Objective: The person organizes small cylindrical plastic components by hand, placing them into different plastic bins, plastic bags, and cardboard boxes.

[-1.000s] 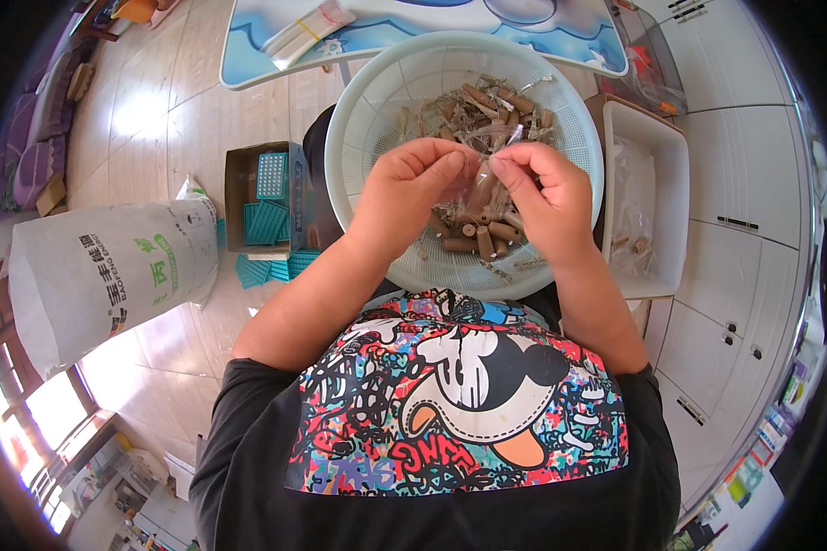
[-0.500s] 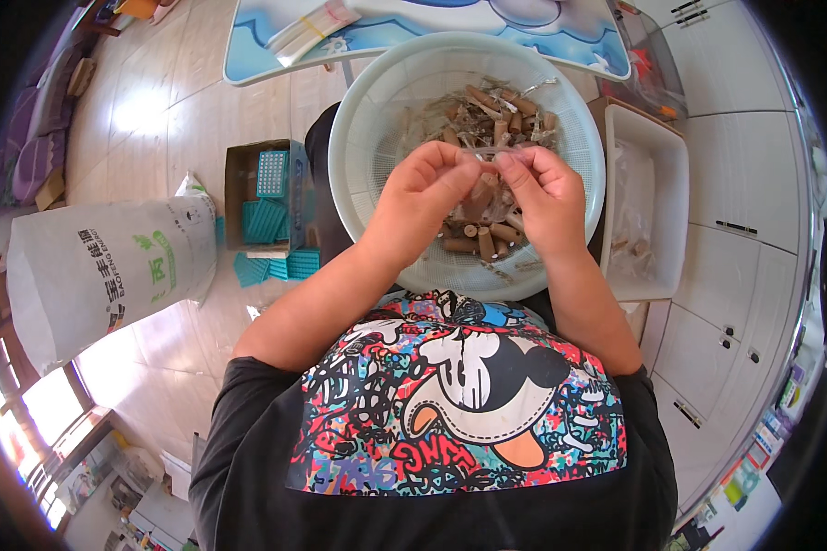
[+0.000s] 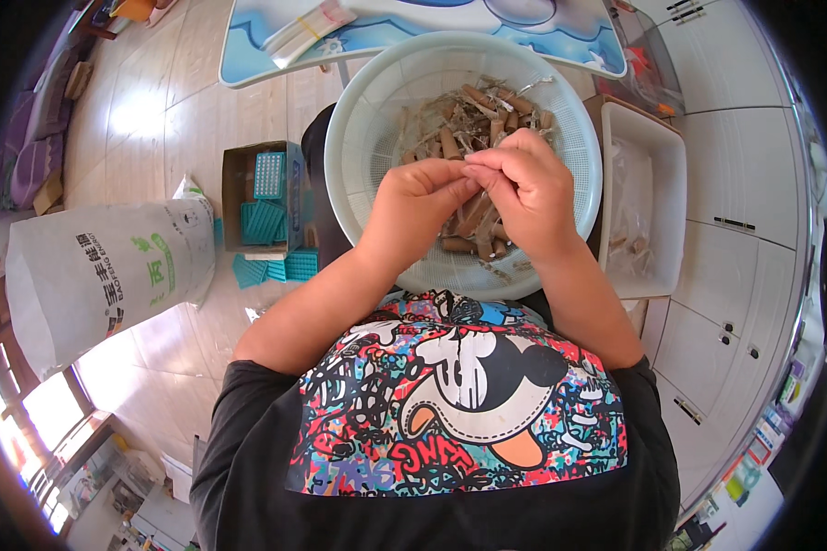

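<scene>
My left hand [image 3: 423, 204] and my right hand [image 3: 531, 191] meet over a round pale-green plastic basket [image 3: 358, 165]. Both pinch with thumb and fingertips at the top of a small clear plastic bag [image 3: 470, 219], mostly hidden by the hands. Something brown shows through or beneath it. Under the hands, the basket holds many short brown cylinders [image 3: 449, 144], several with frayed clear wrapping [image 3: 473, 119] among them. The fingertips of the two hands touch or nearly touch each other.
A white tub [image 3: 673, 202] with clear plastic bags stands right of the basket. At left are a cardboard box [image 3: 234, 197] with teal plastic trays [image 3: 265, 220] and a large white sack [image 3: 110, 271]. A blue-patterned table [image 3: 413, 20] carries a banded bundle of clear bags [image 3: 308, 32].
My hands have drawn closer together, the right fingers now folded over by the left fingertips. The clear bag that showed between them is now mostly covered.
</scene>
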Action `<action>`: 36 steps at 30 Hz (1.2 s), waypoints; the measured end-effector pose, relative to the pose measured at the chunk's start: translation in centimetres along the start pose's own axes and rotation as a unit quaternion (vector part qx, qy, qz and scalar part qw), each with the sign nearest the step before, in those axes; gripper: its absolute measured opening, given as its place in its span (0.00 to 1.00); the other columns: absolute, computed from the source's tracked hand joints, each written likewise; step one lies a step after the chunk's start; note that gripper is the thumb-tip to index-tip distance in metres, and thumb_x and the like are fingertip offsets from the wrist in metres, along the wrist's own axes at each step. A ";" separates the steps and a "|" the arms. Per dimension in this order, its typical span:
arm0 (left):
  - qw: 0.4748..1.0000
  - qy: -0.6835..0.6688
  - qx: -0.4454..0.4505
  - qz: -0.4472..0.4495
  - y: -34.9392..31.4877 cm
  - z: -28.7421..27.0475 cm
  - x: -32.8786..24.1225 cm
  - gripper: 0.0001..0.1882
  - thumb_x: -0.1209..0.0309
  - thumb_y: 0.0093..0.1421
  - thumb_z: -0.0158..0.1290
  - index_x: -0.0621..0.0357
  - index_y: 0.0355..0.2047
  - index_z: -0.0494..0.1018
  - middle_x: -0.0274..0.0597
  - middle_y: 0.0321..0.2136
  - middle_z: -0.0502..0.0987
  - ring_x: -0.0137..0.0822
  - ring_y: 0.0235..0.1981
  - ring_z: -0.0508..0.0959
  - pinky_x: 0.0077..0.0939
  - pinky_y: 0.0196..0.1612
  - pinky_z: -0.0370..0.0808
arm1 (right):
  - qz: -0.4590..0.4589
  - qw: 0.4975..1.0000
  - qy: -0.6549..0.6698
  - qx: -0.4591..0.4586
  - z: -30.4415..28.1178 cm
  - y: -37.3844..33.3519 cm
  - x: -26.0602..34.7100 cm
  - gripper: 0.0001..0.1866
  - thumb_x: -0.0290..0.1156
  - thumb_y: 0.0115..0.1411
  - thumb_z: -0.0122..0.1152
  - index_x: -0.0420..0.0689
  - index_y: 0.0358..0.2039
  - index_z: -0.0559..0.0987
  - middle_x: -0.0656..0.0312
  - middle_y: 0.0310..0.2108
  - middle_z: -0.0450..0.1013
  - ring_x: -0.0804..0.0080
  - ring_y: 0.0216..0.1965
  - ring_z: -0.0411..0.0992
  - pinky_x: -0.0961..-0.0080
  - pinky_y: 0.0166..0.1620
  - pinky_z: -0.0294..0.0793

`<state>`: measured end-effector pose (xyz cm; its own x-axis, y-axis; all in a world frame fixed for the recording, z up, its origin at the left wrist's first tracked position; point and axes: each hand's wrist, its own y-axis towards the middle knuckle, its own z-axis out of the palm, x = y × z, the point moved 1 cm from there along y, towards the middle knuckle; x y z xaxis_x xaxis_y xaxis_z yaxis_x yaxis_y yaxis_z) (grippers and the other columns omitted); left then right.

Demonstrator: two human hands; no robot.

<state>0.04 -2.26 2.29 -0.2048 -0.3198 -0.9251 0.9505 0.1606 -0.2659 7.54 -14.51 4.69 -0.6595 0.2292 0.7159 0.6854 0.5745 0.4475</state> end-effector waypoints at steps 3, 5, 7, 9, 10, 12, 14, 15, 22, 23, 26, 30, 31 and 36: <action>1.000 -0.015 0.003 -0.016 -0.2 0.1 0.1 0.09 0.74 0.55 0.51 0.65 0.35 0.74 0.32 0.26 0.75 0.19 0.27 0.71 0.11 0.31 0.67 | 0.013 1.000 -0.025 -0.007 0.2 -0.1 -0.6 0.03 0.26 0.49 0.59 0.42 0.24 0.74 0.63 0.21 0.67 0.72 0.22 0.67 0.79 0.25 0.66; 0.998 0.054 0.017 0.012 -0.4 0.3 0.1 0.08 0.75 0.55 0.51 0.65 0.35 0.74 0.33 0.27 0.75 0.19 0.27 0.71 0.11 0.31 0.68 | 0.084 0.993 0.039 -0.068 0.4 -0.3 -2.4 0.03 0.27 0.52 0.56 0.42 0.25 0.73 0.67 0.21 0.66 0.77 0.22 0.65 0.83 0.25 0.63; 0.999 0.032 0.008 -0.015 -0.4 0.2 0.1 0.08 0.75 0.55 0.50 0.65 0.35 0.74 0.33 0.27 0.75 0.19 0.27 0.71 0.11 0.31 0.68 | 0.282 0.917 0.222 -0.172 -0.6 -0.1 -2.9 0.07 0.31 0.58 0.51 0.42 0.28 0.72 0.73 0.22 0.65 0.84 0.22 0.61 0.88 0.26 0.60; 0.999 0.009 -0.002 -0.041 -0.3 -0.1 0.1 0.08 0.75 0.55 0.50 0.65 0.35 0.74 0.32 0.27 0.75 0.19 0.27 0.71 0.12 0.31 0.68 | 0.230 0.934 0.212 -0.174 -1.9 -0.2 -3.5 0.04 0.27 0.54 0.55 0.40 0.28 0.74 0.70 0.22 0.66 0.83 0.21 0.61 0.89 0.26 0.60; 0.999 -0.004 -0.012 -0.036 -0.3 -0.2 0.1 0.08 0.76 0.56 0.50 0.65 0.35 0.74 0.32 0.26 0.75 0.19 0.27 0.71 0.12 0.30 0.68 | 0.230 0.933 0.213 -0.174 -1.9 -0.2 -3.0 0.04 0.27 0.54 0.55 0.40 0.28 0.74 0.70 0.22 0.66 0.83 0.21 0.61 0.89 0.26 0.60; 0.999 -0.017 -0.022 -0.031 -0.3 -0.2 -0.1 0.08 0.76 0.56 0.50 0.64 0.36 0.74 0.32 0.26 0.75 0.18 0.27 0.71 0.12 0.30 0.68 | -0.002 0.998 0.019 -0.060 -1.7 -0.1 -0.8 0.05 0.24 0.47 0.61 0.41 0.26 0.75 0.63 0.21 0.68 0.76 0.21 0.65 0.83 0.26 0.65; 1.000 -0.016 -0.009 -0.008 -0.3 -0.1 -0.3 0.08 0.76 0.55 0.50 0.64 0.36 0.74 0.32 0.26 0.75 0.18 0.27 0.70 0.12 0.30 0.68 | -0.017 0.999 0.010 -0.045 -0.7 -0.4 -0.1 0.06 0.23 0.45 0.62 0.41 0.26 0.75 0.62 0.21 0.67 0.73 0.21 0.66 0.81 0.24 0.65; 1.000 -0.015 -0.008 -0.009 -0.4 -0.1 -0.2 0.08 0.76 0.55 0.50 0.64 0.36 0.74 0.32 0.26 0.75 0.18 0.27 0.70 0.12 0.30 0.68 | -0.034 0.999 0.002 -0.029 -0.3 -0.5 0.0 0.08 0.21 0.43 0.63 0.41 0.26 0.76 0.61 0.21 0.67 0.71 0.20 0.67 0.79 0.23 0.65; 0.998 0.060 0.007 0.008 -0.4 0.5 -0.1 0.09 0.77 0.55 0.50 0.65 0.36 0.74 0.34 0.29 0.76 0.20 0.31 0.72 0.12 0.35 0.69 | 0.024 0.995 0.048 -0.084 0.9 -0.8 -1.6 0.05 0.27 0.52 0.56 0.41 0.22 0.72 0.64 0.20 0.67 0.76 0.19 0.64 0.80 0.21 0.63; 0.999 0.047 -0.005 0.025 -0.4 0.5 0.0 0.08 0.76 0.55 0.50 0.64 0.35 0.74 0.34 0.27 0.76 0.19 0.29 0.72 0.11 0.33 0.69 | 0.023 0.995 0.049 -0.084 0.8 -0.7 -1.8 0.05 0.27 0.52 0.56 0.41 0.22 0.72 0.64 0.20 0.67 0.76 0.19 0.64 0.80 0.21 0.63; 1.000 -0.003 -0.009 0.001 -0.3 0.2 -0.4 0.08 0.76 0.55 0.50 0.65 0.36 0.74 0.36 0.29 0.76 0.20 0.30 0.73 0.12 0.34 0.69 | 0.317 0.852 0.366 -0.198 -0.7 -0.4 -3.5 0.07 0.31 0.59 0.48 0.43 0.28 0.71 0.68 0.21 0.67 0.84 0.17 0.56 0.86 0.19 0.55; 0.999 -0.045 -0.024 -0.009 -0.1 -0.6 -0.8 0.08 0.77 0.56 0.49 0.65 0.36 0.73 0.36 0.30 0.76 0.21 0.31 0.73 0.12 0.35 0.70 | 0.326 0.826 0.431 -0.158 -2.4 -1.2 -4.5 0.08 0.32 0.60 0.46 0.41 0.33 0.71 0.69 0.20 0.65 0.86 0.16 0.54 0.90 0.18 0.50; 0.998 -0.056 -0.029 -0.018 -0.1 -0.8 -0.8 0.08 0.77 0.56 0.49 0.65 0.36 0.72 0.36 0.30 0.76 0.21 0.31 0.73 0.13 0.34 0.70 | 0.331 0.833 0.431 -0.102 -2.3 -1.7 -4.4 0.09 0.33 0.61 0.46 0.41 0.34 0.71 0.69 0.21 0.66 0.87 0.16 0.53 0.90 0.18 0.50; 0.998 -0.048 -0.034 -0.033 -0.1 -0.9 -1.2 0.07 0.77 0.56 0.49 0.64 0.35 0.71 0.36 0.30 0.76 0.22 0.31 0.73 0.13 0.33 0.69 | 0.348 0.861 0.369 -0.015 -0.7 -2.8 -2.0 0.10 0.33 0.56 0.55 0.38 0.33 0.73 0.70 0.23 0.69 0.88 0.21 0.61 0.91 0.25 0.60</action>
<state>-0.05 -1.07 3.21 -0.2398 -0.4196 -0.8754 0.9167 0.1989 -0.3465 7.20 -17.11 2.36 0.2840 -0.0587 0.9570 0.8505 0.4762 -0.2232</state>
